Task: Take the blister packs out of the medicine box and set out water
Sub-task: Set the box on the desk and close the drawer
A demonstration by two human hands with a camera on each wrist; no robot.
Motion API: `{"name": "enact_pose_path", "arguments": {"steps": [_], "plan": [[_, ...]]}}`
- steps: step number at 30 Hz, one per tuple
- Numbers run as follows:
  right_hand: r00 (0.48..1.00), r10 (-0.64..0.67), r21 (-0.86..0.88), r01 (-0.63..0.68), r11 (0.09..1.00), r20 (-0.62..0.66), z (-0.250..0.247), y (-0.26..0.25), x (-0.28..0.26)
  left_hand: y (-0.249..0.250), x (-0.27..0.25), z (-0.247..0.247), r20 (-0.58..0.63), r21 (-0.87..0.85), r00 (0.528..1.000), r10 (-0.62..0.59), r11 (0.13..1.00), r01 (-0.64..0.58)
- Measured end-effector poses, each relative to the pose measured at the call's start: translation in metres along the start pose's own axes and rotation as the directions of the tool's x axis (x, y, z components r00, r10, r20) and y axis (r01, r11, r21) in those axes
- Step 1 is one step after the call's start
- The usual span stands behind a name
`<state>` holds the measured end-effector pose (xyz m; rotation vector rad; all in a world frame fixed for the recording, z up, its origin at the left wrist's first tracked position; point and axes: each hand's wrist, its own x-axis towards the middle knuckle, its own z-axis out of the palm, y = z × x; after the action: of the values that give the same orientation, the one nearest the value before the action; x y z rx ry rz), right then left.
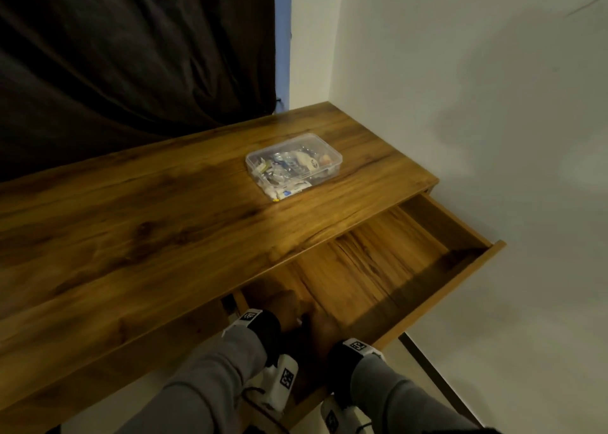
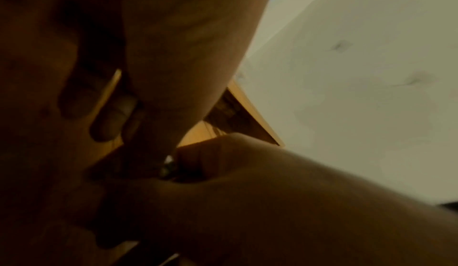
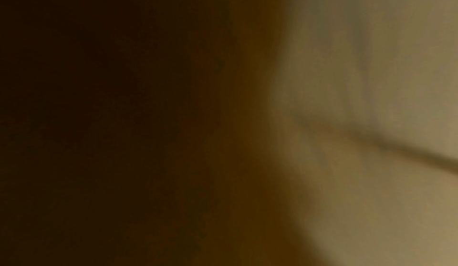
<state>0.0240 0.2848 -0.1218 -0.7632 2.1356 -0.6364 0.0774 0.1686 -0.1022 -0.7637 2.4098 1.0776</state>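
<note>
Box [image 1: 293, 164]: lidded, packs still inside, set near the tabletop's [image 1: 131, 223] far right corner. Water: none seen. Left hand [image 1: 279, 305], right hand [image 1: 320, 326]: at the open drawer [image 1: 378, 269]; grip cannot be told.

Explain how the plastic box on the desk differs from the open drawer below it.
The plastic box is clear and small; the drawer is brown wood and far larger. The box has its lid on and is crowded with medicine items; the drawer is pulled out, open on top, and its visible floor looks bare. The box stands on the desk; the drawer hangs under it. Both are shallow and rectangular.
</note>
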Motion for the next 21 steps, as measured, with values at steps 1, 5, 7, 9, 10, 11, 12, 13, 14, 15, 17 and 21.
{"name": "enact_pose_path", "arguments": {"steps": [1,5,7,9,10,11,12,13,14,15,17,21], "plan": [[1.000,-0.013,0.002,0.013,1.000,0.016,-0.012,-0.004,-0.007,-0.001,0.003,-0.005,-0.008,-0.002,0.999,0.048,0.999,-0.048],[0.985,-0.104,0.217,0.133,0.967,-0.139,-0.053,-0.007,-0.006,0.007,0.001,-0.035,-0.128,-0.319,0.957,0.261,0.903,-0.289],[0.949,-0.181,0.176,0.230,0.957,-0.257,-0.067,-0.012,0.006,0.011,0.002,-0.049,-0.232,-0.451,0.935,0.269,0.822,-0.348],[0.889,-0.257,0.162,0.337,0.928,-0.378,-0.079,-0.025,0.019,0.014,0.006,-0.061,-0.320,-0.544,0.920,0.225,0.751,-0.373],[0.857,-0.286,0.139,0.375,0.917,-0.429,-0.085,-0.032,0.026,0.013,0.008,-0.066,-0.361,-0.575,0.911,0.199,0.722,-0.385],[0.828,-0.316,0.113,0.409,0.905,-0.462,-0.090,-0.037,0.035,0.012,0.010,-0.072,-0.396,-0.601,0.902,0.174,0.693,-0.398],[0.809,-0.337,0.084,0.425,0.901,-0.481,-0.094,-0.044,0.044,0.012,0.011,-0.079,-0.422,-0.633,0.895,0.145,0.659,-0.406],[0.805,-0.344,0.064,0.425,0.903,-0.483,-0.097,-0.049,0.053,0.010,0.014,-0.086,-0.444,-0.665,0.889,0.113,0.623,-0.411],[0.809,-0.339,0.053,0.412,0.909,-0.480,-0.100,-0.055,0.062,0.009,0.018,-0.092,-0.458,-0.696,0.885,0.085,0.586,-0.416],[0.814,-0.331,0.046,0.400,0.916,-0.477,-0.103,-0.062,0.071,0.008,0.022,-0.098,-0.462,-0.716,0.885,0.062,0.563,-0.414],[0.829,-0.315,0.050,0.379,0.924,-0.462,-0.105,-0.072,0.087,0.008,0.031,-0.109,-0.455,-0.748,0.890,0.021,0.533,-0.394],[0.880,-0.254,0.087,0.313,0.946,-0.402,-0.108,-0.085,0.105,0.008,0.050,-0.128,-0.465,-0.693,0.885,-0.010,0.626,-0.357]]}}
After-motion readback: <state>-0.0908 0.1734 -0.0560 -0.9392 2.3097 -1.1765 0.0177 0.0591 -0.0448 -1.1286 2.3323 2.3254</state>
